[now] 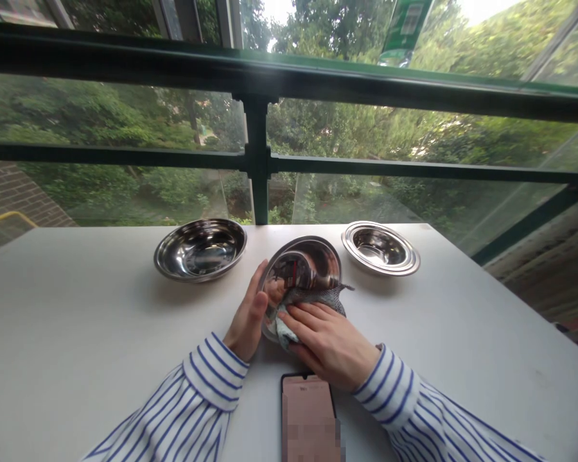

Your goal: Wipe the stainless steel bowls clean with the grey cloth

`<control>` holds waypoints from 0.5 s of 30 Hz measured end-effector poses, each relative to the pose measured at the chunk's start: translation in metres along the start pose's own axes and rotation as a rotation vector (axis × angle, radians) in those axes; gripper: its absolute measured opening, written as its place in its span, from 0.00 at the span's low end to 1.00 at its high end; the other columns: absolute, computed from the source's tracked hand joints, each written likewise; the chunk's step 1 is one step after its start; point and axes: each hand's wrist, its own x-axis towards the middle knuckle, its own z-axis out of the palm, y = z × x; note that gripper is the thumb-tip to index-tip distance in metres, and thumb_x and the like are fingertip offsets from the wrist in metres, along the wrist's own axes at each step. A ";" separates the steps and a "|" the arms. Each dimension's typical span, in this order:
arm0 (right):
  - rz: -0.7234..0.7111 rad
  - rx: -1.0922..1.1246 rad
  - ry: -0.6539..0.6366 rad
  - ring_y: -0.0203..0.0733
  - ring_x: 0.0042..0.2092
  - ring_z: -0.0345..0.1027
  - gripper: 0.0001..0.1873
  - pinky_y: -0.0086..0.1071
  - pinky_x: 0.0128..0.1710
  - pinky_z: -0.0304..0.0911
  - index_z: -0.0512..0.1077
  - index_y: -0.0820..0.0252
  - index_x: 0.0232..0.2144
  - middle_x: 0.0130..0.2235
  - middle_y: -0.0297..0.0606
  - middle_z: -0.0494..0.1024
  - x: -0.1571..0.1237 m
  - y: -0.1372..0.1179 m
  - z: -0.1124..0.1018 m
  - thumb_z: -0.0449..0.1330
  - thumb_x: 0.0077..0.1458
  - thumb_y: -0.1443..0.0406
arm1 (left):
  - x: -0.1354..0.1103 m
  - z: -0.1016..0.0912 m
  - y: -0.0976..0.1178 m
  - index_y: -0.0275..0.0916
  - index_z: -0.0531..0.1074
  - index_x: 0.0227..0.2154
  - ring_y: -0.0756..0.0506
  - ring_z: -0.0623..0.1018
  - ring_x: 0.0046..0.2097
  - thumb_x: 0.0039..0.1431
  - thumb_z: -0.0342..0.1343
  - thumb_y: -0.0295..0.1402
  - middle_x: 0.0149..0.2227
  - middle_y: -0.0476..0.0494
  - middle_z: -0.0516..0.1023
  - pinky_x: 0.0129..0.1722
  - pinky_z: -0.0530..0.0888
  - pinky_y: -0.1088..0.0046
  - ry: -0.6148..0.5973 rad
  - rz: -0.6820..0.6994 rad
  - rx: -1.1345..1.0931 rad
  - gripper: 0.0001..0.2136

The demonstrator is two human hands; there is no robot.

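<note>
A shiny steel bowl (313,260) is tilted up on the white table (77,321), its inside facing me. My left hand (248,317) grips its left rim, fingers curved round the edge. My right hand (327,340) presses a grey cloth (318,296) against the bowl's lower inside, fingers laid over the cloth. Both sleeves are white with blue stripes.
Another steel bowl (200,249) rests flat at the back left, and a smaller wide-rimmed steel bowl (380,247) at the back right. A phone (308,417) lies at the near edge between my arms. Behind the table stands a dark green railing (257,160) with glass panels.
</note>
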 end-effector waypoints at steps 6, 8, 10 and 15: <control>0.007 -0.014 -0.023 0.48 0.53 0.62 0.21 0.42 0.53 0.57 0.63 0.63 0.53 0.51 0.44 0.71 0.002 0.007 -0.008 0.48 0.61 0.60 | 0.005 -0.004 -0.006 0.38 0.63 0.55 0.39 0.65 0.58 0.59 0.40 0.51 0.54 0.39 0.71 0.58 0.60 0.58 0.025 -0.030 -0.157 0.28; 0.044 -0.047 -0.016 0.48 0.52 0.63 0.19 0.44 0.54 0.56 0.67 0.63 0.50 0.49 0.44 0.73 0.001 0.011 -0.012 0.49 0.61 0.61 | 0.006 -0.004 -0.006 0.38 0.66 0.53 0.38 0.68 0.56 0.59 0.39 0.51 0.52 0.39 0.73 0.56 0.63 0.57 0.000 -0.067 -0.211 0.28; 0.067 -0.054 -0.002 0.48 0.51 0.63 0.17 0.45 0.54 0.56 0.68 0.63 0.47 0.47 0.44 0.74 0.001 0.012 -0.013 0.48 0.61 0.61 | 0.007 -0.002 -0.006 0.39 0.68 0.52 0.38 0.69 0.55 0.59 0.40 0.52 0.51 0.41 0.74 0.55 0.64 0.58 0.014 -0.076 -0.246 0.27; -0.004 0.083 0.038 0.47 0.55 0.59 0.22 0.40 0.55 0.57 0.60 0.67 0.55 0.54 0.45 0.69 0.016 -0.006 0.000 0.47 0.62 0.62 | 0.008 -0.001 -0.006 0.38 0.69 0.51 0.39 0.70 0.54 0.57 0.43 0.52 0.48 0.41 0.76 0.57 0.61 0.62 0.122 -0.067 -0.270 0.28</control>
